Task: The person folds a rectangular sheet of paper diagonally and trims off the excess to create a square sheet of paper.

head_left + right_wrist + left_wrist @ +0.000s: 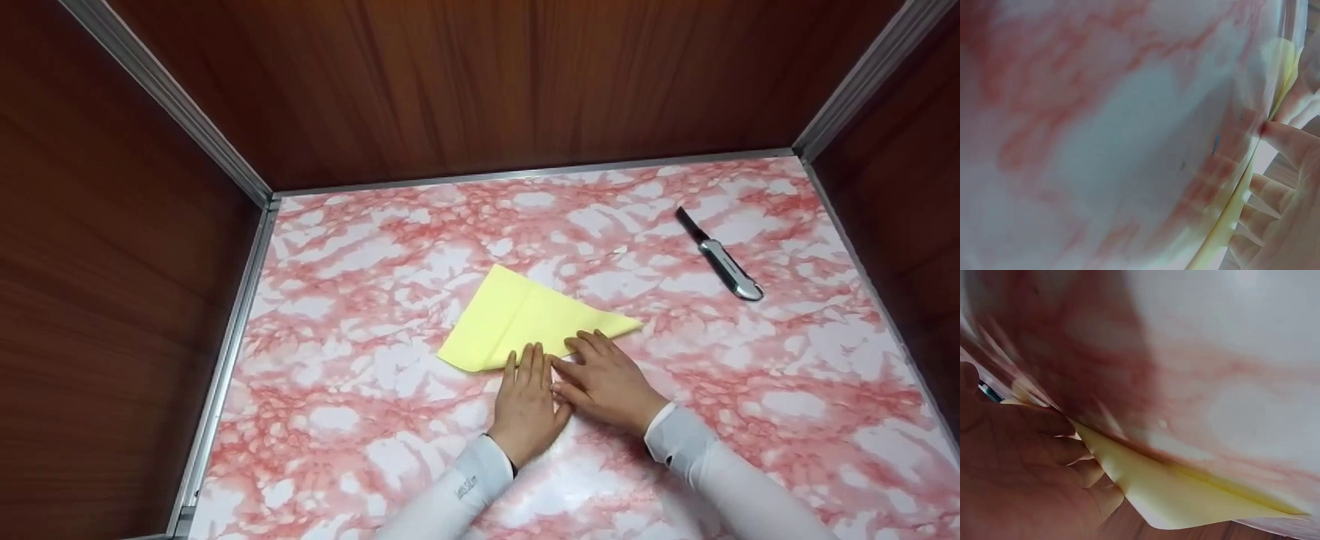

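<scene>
A folded sheet of yellow paper (517, 315) lies on the table in the head view, with a crease across its left part and a narrow point at the right. My left hand (526, 405) rests its straight fingers on the paper's near edge. Beside it, my right hand (611, 382) touches the same edge with its fingers spread, nearer the pointed end. The two hands meet at the thumbs. In the left wrist view, the paper (1168, 495) lifts slightly off the table past the fingertips. Along the right fingers, the right wrist view shows a strip of the paper (1221, 236).
A utility knife (721, 259) with a black and silver handle lies at the back right. The table (337, 465) has a red and white marbled top. Dark wooden panels (480, 90) with metal edging stand at the back and both sides.
</scene>
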A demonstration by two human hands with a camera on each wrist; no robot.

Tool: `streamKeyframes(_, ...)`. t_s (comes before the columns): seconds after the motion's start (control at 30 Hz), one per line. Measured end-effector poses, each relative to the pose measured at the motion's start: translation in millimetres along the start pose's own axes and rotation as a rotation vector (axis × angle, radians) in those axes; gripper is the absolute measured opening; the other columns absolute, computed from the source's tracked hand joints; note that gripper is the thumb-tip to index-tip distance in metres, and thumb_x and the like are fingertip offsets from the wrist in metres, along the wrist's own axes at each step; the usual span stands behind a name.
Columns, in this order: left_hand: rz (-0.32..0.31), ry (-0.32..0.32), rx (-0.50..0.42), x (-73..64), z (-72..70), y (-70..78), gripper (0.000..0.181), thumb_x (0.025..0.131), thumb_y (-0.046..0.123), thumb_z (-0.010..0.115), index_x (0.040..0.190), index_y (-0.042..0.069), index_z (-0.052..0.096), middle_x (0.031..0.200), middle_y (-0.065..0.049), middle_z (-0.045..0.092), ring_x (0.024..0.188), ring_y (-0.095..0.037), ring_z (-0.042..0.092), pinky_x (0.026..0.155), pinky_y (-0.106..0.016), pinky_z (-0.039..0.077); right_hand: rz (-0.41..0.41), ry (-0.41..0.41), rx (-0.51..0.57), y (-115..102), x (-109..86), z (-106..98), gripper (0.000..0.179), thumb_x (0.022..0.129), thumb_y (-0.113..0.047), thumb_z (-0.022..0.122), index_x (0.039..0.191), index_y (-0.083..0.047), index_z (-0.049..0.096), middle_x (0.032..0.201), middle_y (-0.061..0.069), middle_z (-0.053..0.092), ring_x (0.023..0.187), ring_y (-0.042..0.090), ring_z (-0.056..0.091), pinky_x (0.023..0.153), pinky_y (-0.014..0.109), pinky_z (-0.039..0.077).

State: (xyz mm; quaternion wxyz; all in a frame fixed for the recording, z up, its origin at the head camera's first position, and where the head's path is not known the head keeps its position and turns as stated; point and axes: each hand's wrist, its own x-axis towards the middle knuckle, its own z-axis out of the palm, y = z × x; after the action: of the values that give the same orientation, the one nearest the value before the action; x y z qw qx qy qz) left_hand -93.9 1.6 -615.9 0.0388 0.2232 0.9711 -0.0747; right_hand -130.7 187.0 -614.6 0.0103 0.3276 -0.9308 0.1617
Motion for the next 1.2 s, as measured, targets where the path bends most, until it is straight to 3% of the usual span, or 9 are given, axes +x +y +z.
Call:
streamKeyframes(0.17,-0.016,0.005,-0.043,-3.8,2.7,4.7,0.084,0.105,0.063,0.031,0.158,-0.002,0.033,0.166,-0.023,0.022,0.155,-0.034,0.016,0.123,-0.051,0.013,-0.004,0.007,0.011,-1.3,-0.6,-1.1,0.056,0.103,-0.057,0.050,0.139,-0.018,0.067,0.143,0.020,0.055,0.140,0.045,0.041,0.120,0.055,0.021)
streamKeyframes(0.4,-0.020,-0.049,-0.144,-3.0,2.0,2.1,0.085,0.105,0.062,0.033,0.159,-0.004,0.027,0.166,-0.025,0.018,0.155,-0.034,0.014,0.123,-0.052,0.014,0.000,-0.005,0.009,-2.0,-0.6,-1.2,0.058,0.103,-0.058,0.048,0.141,-0.018,0.065,0.144,0.021,0.054,0.141,0.045,0.040,0.120,0.056,0.021)
streamKeyframes(0.57,-0.025,-0.028,-0.215,-4.3,1.3,0.1,0.085,0.104,0.061,0.038,0.158,-0.004,0.030,0.166,-0.025,0.020,0.155,-0.035,0.016,0.121,-0.056,0.018,0.003,-0.013,0.017,-1.7,-0.7,-1.3,0.057,0.103,-0.058,0.048,0.141,-0.019,0.065,0.145,0.020,0.053,0.141,0.045,0.039,0.121,0.054,0.019)
streamKeyframes(0.8,-0.082,-0.069,-0.204,-7.2,-0.3,-1.9,0.090,0.100,0.073,0.027,0.163,0.008,0.026,0.169,-0.014,0.017,0.156,-0.032,0.012,0.110,-0.077,0.019,0.004,-0.014,0.017,-0.8,-1.3,1.2,0.056,0.104,-0.057,0.048,0.142,-0.020,0.065,0.145,0.019,0.053,0.142,0.044,0.039,0.121,0.054,0.018)
streamKeyframes(1.0,-0.106,-0.092,-0.211,-9.7,0.8,-2.6,0.093,0.098,0.077,0.022,0.164,0.011,0.023,0.170,-0.013,0.013,0.156,-0.033,0.009,0.110,-0.078,0.018,0.008,-0.011,0.024,-0.5,-2.4,3.1,0.056,0.103,-0.058,0.048,0.142,-0.020,0.064,0.145,0.019,0.053,0.142,0.044,0.038,0.122,0.053,0.017)
streamKeyframes(1.2,-0.089,-0.059,-0.204,-9.6,0.4,-3.1,0.095,0.098,0.077,0.026,0.163,0.009,0.025,0.170,-0.014,0.016,0.156,-0.033,0.011,0.110,-0.076,0.019,0.013,-0.005,0.019,-0.8,-2.6,2.0,0.056,0.103,-0.057,0.050,0.142,-0.019,0.065,0.146,0.019,0.053,0.142,0.045,0.038,0.122,0.053,0.018)
